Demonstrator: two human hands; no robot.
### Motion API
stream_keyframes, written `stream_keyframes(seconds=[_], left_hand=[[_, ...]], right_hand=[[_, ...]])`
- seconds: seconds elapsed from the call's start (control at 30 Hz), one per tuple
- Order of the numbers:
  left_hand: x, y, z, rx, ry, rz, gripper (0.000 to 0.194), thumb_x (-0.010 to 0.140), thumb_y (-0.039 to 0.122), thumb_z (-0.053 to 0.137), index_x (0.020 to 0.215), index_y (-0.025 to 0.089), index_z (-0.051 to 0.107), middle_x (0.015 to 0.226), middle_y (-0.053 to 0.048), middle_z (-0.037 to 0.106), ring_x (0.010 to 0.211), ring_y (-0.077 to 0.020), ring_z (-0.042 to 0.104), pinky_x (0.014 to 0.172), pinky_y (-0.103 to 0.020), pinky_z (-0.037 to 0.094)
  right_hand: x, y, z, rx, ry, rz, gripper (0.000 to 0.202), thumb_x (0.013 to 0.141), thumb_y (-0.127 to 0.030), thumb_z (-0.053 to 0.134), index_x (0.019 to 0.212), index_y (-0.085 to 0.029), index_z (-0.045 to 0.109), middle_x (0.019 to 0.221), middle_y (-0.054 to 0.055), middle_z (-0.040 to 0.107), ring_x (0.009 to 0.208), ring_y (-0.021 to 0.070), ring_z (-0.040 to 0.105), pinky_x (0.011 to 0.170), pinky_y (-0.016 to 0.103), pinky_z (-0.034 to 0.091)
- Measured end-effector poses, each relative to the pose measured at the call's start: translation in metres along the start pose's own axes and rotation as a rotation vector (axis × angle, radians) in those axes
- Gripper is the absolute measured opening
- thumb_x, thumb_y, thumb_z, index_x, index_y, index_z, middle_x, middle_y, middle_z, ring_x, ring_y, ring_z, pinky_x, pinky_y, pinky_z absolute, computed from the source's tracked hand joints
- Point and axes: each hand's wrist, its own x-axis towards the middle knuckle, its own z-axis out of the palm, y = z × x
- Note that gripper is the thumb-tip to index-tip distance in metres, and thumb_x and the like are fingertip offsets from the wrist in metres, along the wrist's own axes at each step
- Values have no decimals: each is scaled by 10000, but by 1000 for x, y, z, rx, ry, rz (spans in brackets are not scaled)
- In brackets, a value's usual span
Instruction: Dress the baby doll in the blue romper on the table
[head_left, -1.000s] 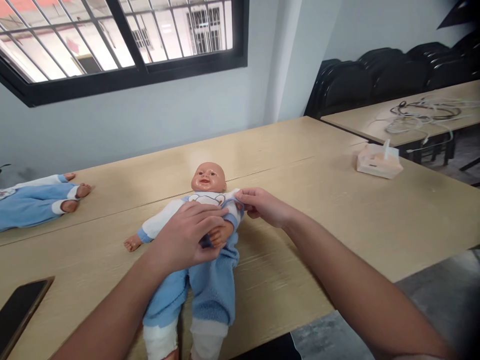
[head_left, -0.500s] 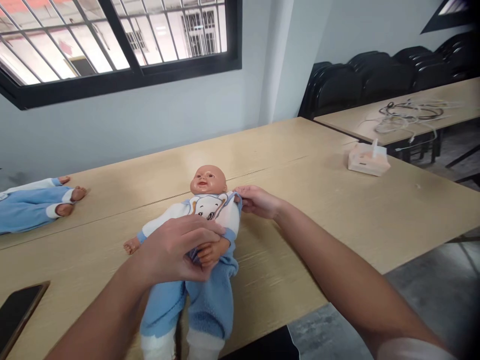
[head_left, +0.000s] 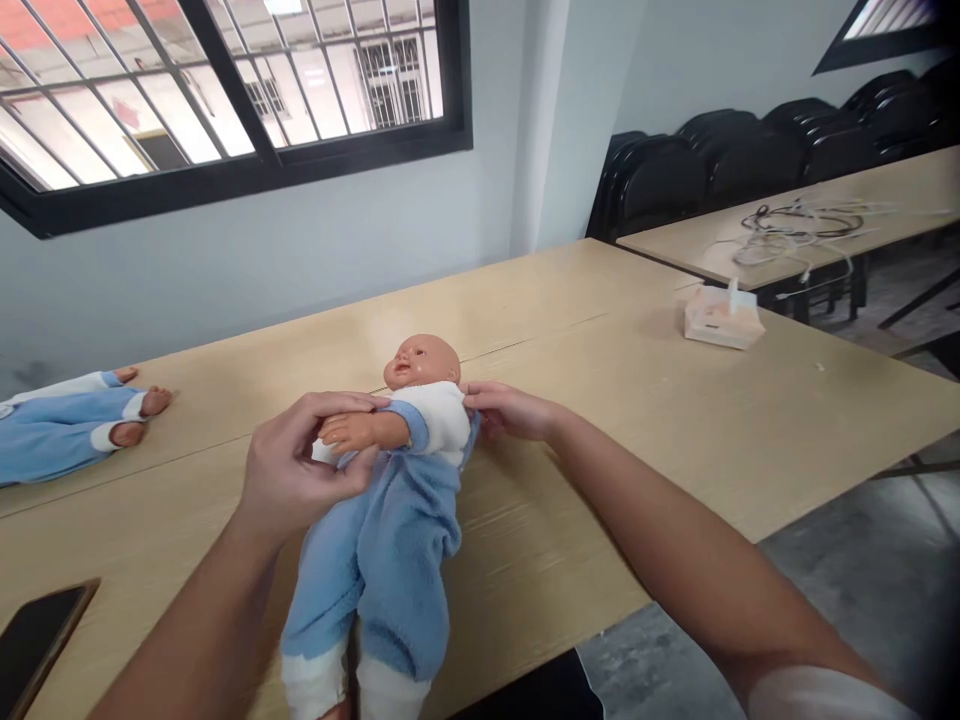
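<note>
Head view, doll: the doll (head_left: 401, 500) is laid on its back on the table (head_left: 600, 350), its body rolled partly toward the picture's left and its head (head_left: 429, 362) turned the same way.
Left hand: the doll's forearm (head_left: 388, 430) is grasped by the left hand (head_left: 289, 465), with the fingers (head_left: 349, 402) laid over the top, up to the blue cuff (head_left: 416, 425), and the thumb set beneath; the doll's small hand is framed between them.
Right hand: the shoulder edge of the white top (head_left: 442, 412) is pinched by the fingertips of the right hand (head_left: 517, 412); the other fingers are partly hidden behind the doll's side.
Legs: the blue trousers (head_left: 405, 570) are stretched toward the near side, and the feet are mostly cut off by the picture's lower border.
Edges: the near table edge is crossed by the right forearm, with grey floor (head_left: 675, 655) seen beyond.
Room: a broad stretch of tabletop is left between the right hand and the tissue pack; less is left on the other side, where a phone (head_left: 37, 640) and a second doll (head_left: 67, 420) are placed.
Tissue pack: one tissue (head_left: 733, 293) is held upright in the top of the pack (head_left: 724, 320).
Farther table: loose cables (head_left: 802, 230) are heaped on it.
</note>
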Motion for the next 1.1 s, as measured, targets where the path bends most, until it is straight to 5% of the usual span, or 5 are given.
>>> stream_keyframes(seconds=[0.27, 0.43, 0.53, 0.8, 1.1], left_hand=[[3, 6, 2, 37, 70, 70, 341, 739, 84, 725, 1053, 200, 657, 1056, -43, 778, 1020, -253, 769, 893, -387, 657], [2, 8, 1, 90, 76, 90, 363, 731, 84, 724, 1066, 207, 659, 1063, -38, 778, 996, -247, 774, 867, -384, 662], [2, 6, -1, 101, 60, 107, 381, 725, 72, 726, 1075, 208, 662, 1071, -38, 778, 996, -250, 773, 860, -392, 661], [-2, 7, 7, 147, 69, 247, 430, 696, 89, 777, 1098, 196, 667, 1045, -50, 782, 960, -248, 772, 832, -381, 657], [-3, 28, 22, 251, -261, 406, 470, 782, 145, 777, 1212, 223, 604, 1177, -78, 765, 1098, -242, 718, 905, -386, 624]], right_hand=[[-14, -18, 16, -662, 259, -105, 132, 766, -261, 653, 764, -184, 546, 684, -43, 487, 620, 100, 402, 537, 236, 274], [-22, -24, 12, -581, -7, 5, 179, 858, -363, 575, 834, -186, 590, 745, -11, 557, 656, 125, 488, 542, 242, 340], [-23, -24, 10, -641, 16, -52, 225, 876, -407, 583, 812, -192, 582, 734, -15, 550, 660, 124, 488, 569, 243, 351], [8, 2, 28, -1347, 744, 92, 255, 925, -385, 534, 870, -178, 672, 859, 129, 714, 791, 244, 647, 647, 305, 375], [2, 1, -9, -814, 287, -172, 200, 858, -331, 597, 943, -165, 671, 863, 35, 704, 739, 156, 585, 624, 239, 399]])
